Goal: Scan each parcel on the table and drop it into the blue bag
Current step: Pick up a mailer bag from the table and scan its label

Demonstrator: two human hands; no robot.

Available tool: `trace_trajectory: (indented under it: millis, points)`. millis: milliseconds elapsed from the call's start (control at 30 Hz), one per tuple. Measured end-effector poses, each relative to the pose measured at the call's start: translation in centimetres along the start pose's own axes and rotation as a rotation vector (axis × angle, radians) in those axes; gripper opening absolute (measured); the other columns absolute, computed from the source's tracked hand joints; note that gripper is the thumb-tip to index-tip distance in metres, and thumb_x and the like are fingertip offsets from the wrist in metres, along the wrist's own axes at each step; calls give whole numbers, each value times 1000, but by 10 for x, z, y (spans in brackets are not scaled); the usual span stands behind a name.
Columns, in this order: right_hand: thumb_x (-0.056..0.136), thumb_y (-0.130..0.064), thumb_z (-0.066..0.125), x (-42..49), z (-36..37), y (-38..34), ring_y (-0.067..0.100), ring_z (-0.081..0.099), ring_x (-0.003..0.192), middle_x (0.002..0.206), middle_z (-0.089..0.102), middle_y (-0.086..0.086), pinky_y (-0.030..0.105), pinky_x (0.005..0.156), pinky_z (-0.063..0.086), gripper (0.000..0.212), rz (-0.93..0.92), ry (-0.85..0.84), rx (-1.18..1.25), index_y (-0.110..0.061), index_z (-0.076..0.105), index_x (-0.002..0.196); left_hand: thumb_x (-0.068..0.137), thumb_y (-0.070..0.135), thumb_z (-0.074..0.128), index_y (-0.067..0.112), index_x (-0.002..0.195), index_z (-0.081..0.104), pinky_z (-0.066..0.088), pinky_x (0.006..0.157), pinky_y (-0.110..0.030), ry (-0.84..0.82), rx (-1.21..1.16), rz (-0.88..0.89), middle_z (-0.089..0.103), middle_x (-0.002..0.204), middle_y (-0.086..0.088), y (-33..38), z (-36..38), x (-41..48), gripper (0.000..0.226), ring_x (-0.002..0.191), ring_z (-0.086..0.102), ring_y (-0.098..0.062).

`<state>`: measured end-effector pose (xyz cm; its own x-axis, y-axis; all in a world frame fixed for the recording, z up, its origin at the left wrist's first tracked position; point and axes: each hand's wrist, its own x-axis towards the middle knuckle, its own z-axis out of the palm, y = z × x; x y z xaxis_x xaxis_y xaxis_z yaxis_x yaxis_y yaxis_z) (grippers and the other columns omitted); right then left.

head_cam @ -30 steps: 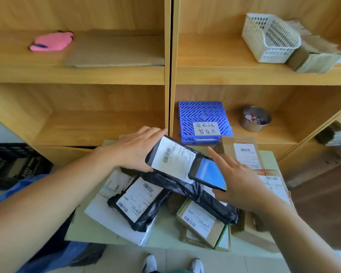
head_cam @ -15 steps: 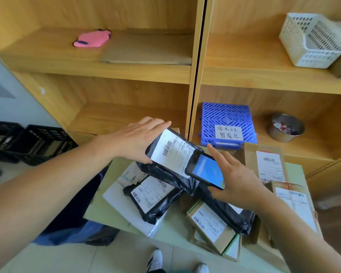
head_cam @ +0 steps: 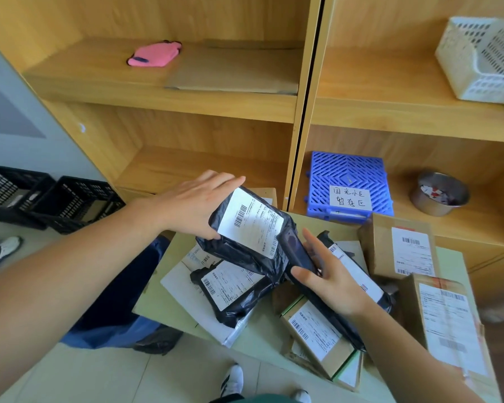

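Note:
My left hand grips a black plastic parcel with a white barcode label, lifted above the table. My right hand holds a dark phone scanner just right of that parcel, its screen turned away and dark. Below them lie another black parcel, a long black parcel, a small box and brown cartons, all labelled. The blue bag stands open on the floor left of the table, partly hidden by my left forearm.
Wooden shelves rise behind the table, holding a blue plastic grid, a metal bowl, a white basket and a pink item. Black crates sit on the floor at left. Another person's shoe shows at the left edge.
The view has swung left. My right hand has tilted the scanner so its blue screen no longer faces me, and lowered it beside the parcel. My left hand still holds the parcel.

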<state>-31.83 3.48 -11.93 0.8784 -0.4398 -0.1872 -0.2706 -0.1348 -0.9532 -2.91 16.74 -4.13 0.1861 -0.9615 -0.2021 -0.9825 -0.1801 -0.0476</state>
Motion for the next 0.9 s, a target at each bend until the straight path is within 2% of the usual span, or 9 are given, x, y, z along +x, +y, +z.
trace_trajectory:
  millis: [67, 133, 233, 333, 533, 667, 800, 900]
  points:
    - [86, -41, 73, 5, -1, -4, -8, 47, 114, 124, 42, -28, 13, 89, 46, 84, -40, 8, -346, -55, 15, 145, 71, 55, 84, 32, 161, -12, 48, 105, -43, -5, 3, 1, 6, 162, 16, -3, 0, -2, 134, 148, 13, -13]
    - [78, -55, 71, 10, -2, -10, 5, 46, 108, 129, 37, -16, 22, 85, 48, 105, -64, 4, -732, -37, 2, 155, 71, 55, 84, 31, 162, -12, 48, 107, -44, -12, 14, 9, 7, 162, 16, -7, -1, -2, 134, 147, 14, -14]
    - [75, -60, 66, 17, 1, -17, 14, 43, 117, 136, 33, -10, 32, 94, 44, 110, -97, 52, -973, -26, 0, 156, 72, 56, 83, 29, 162, -12, 45, 110, -42, -13, 35, 28, 8, 162, 13, -11, -1, -1, 134, 146, 15, -14]
    - [75, -61, 63, 21, 2, -22, 17, 42, 125, 140, 33, -8, 41, 104, 41, 104, -94, 142, -1011, -24, 8, 155, 74, 56, 82, 28, 162, -12, 44, 111, -41, -30, 36, 35, 8, 162, 13, -12, -2, 1, 132, 146, 13, -14]
    - [72, -60, 65, 19, 0, -25, 15, 44, 124, 136, 35, -10, 42, 96, 45, 95, -82, 197, -1015, -26, 21, 149, 75, 57, 80, 27, 162, -12, 41, 107, -34, -26, 54, 54, 8, 164, 11, -14, -1, 7, 131, 145, 12, -13]
    - [71, -62, 68, 18, -2, -24, 14, 41, 125, 136, 35, -10, 40, 96, 47, 96, -69, 189, -998, -29, 21, 148, 74, 57, 80, 28, 162, -12, 41, 106, -35, -16, 43, 55, 9, 163, 11, -15, 1, 5, 131, 145, 14, -12]
    - [70, -65, 72, 24, 7, -25, 10, 38, 123, 133, 31, -13, 30, 83, 53, 101, -71, 166, -909, -33, 18, 150, 74, 56, 82, 27, 162, -11, 44, 109, -39, 5, 22, 6, 8, 163, 12, -24, -1, -9, 132, 146, 16, -14]
    - [71, -65, 72, 36, 27, -33, 13, 46, 114, 133, 33, -11, 24, 72, 47, 101, -129, 149, -903, -32, 19, 151, 74, 52, 84, 28, 162, -8, 45, 101, -35, 44, -41, -66, 11, 161, 12, -43, 4, -36, 130, 143, 20, -15]
